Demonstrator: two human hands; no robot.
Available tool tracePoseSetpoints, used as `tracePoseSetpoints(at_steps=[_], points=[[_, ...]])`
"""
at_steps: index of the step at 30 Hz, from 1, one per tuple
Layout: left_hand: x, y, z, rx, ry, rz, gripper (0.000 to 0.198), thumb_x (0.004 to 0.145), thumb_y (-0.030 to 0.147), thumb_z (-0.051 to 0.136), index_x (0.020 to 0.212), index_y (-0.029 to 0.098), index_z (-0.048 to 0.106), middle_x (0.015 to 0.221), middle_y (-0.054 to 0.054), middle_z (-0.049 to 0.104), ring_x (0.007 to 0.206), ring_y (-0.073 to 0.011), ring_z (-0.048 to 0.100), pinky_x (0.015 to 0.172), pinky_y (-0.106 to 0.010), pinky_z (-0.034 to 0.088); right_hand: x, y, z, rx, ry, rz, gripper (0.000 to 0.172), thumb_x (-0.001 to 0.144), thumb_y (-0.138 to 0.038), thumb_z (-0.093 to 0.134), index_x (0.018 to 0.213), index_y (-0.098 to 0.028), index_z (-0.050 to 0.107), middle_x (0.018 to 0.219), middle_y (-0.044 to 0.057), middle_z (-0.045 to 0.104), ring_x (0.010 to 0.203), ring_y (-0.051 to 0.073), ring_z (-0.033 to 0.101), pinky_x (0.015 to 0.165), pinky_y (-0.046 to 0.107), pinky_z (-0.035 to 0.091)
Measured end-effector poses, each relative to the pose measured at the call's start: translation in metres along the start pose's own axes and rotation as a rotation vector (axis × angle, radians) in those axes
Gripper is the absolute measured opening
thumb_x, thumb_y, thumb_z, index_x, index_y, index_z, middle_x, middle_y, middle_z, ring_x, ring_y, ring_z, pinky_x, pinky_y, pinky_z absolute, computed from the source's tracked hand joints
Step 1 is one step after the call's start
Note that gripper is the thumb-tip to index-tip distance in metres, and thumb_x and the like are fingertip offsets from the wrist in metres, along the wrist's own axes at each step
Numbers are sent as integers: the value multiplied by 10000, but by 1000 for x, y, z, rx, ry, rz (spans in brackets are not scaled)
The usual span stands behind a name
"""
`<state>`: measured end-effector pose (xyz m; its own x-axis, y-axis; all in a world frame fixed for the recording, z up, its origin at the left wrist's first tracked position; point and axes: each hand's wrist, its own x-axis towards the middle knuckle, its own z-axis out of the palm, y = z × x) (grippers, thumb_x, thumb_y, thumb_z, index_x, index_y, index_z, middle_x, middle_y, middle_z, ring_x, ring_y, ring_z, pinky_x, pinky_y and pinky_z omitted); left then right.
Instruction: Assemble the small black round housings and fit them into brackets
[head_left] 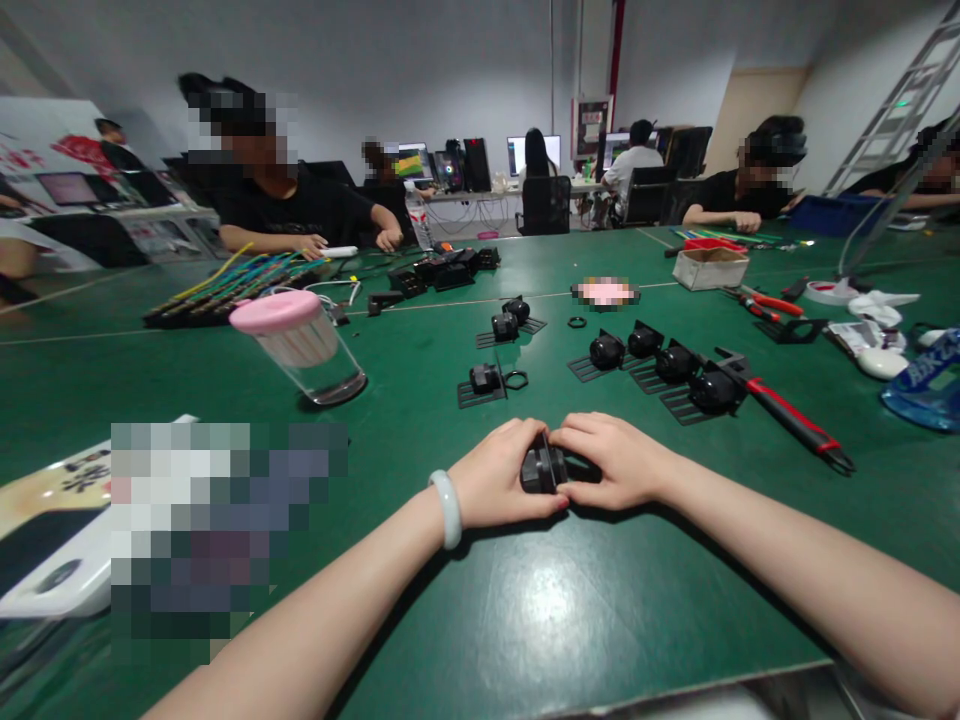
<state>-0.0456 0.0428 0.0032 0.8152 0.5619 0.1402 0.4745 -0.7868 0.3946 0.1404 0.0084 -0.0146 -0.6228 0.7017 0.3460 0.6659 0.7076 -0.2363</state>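
Observation:
Both hands meet over the green table, closed around one black cable gland [535, 472] with a thin upright plate. My left hand [499, 470], below a pale bangle [447, 510], grips its ribbed end. From the other side my right hand [611, 462] pinches the plate and the part behind it, which the fingers partly hide. Beyond them lies a similar gland on a slotted plate [484, 378], beside a loose hex nut [517, 380]. Several more such assemblies [676, 362] stand farther right, touching an adjustable wrench [795, 415] with a red and black handle.
A pink-lidded clear cup [326, 350] stands at left, behind a white object [67, 570] and a blurred patch. Cable bundles [225, 285] and a small box [709, 268] lie farther back. Red-handled pliers [776, 303] and a blue bottle [926, 385] are at right. Co-workers sit across the table.

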Motion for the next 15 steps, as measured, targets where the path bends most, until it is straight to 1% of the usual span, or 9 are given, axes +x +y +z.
tracePoseSetpoints(at_steps=[5, 15], points=[[0, -1, 1, 8, 1, 2, 497, 629, 470, 590, 979, 154, 433, 874, -59, 506, 797, -205, 488, 731, -337, 416, 0, 0, -1, -7, -16, 11, 367, 720, -402, 511, 980, -144, 485, 866, 69, 525, 795, 192, 484, 707, 315, 392], [1, -1, 0, 20, -5, 10, 485, 630, 488, 579, 951, 152, 441, 849, -50, 501, 780, -201, 484, 724, -333, 417, 1, 0, -1, -17, -21, 16, 377, 725, -413, 498, 985, -141, 481, 868, 67, 529, 799, 196, 484, 719, 310, 389]])
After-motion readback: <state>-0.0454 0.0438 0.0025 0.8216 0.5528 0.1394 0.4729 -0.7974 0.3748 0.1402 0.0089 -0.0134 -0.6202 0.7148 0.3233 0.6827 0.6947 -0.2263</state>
